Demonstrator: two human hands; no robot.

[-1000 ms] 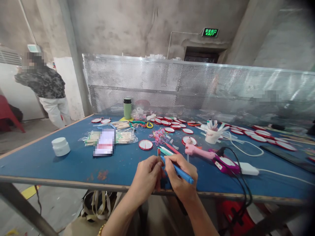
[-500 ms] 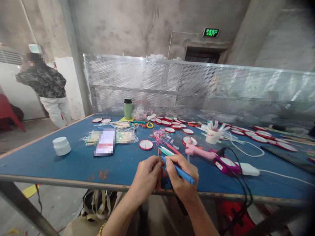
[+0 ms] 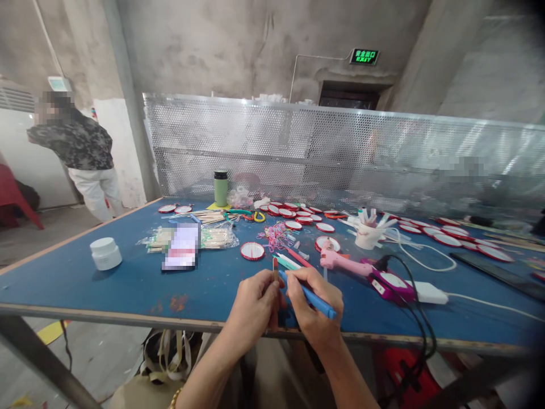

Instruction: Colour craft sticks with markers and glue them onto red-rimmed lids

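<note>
Since the earlier frames almost nothing has moved: both hands stay at the near edge of the blue desk (image 3: 85, 278) and only the view has shifted a little. Far left, a person in a dark patterned shirt (image 3: 76, 149) stands on the floor, away from the desk. On the desk at the left stands a small white round jar (image 3: 105, 253), and to its right lies a clear plastic bag of pale wooden sticks (image 3: 215, 237). Behind them stands a green cylindrical bottle with a dark cap (image 3: 220, 188). Near the middle lies one round red-rimmed white disc (image 3: 252, 251), with a heap of thin coloured rubber bands (image 3: 276, 234) just behind it. The left hand (image 3: 253, 309) has its fingers closed around a thin flat wooden stick with a reddish tip (image 3: 275, 268), held upright above the near desk edge. The right hand (image 3: 313, 309) grips a blue marker pen (image 3: 313, 299), and the pen's tip is touching the stick. Further right lie a pink hot glue gun (image 3: 340, 261), a white paper cup full of sticks (image 3: 367, 234) and a white power adapter with a cable (image 3: 428, 292).
</note>
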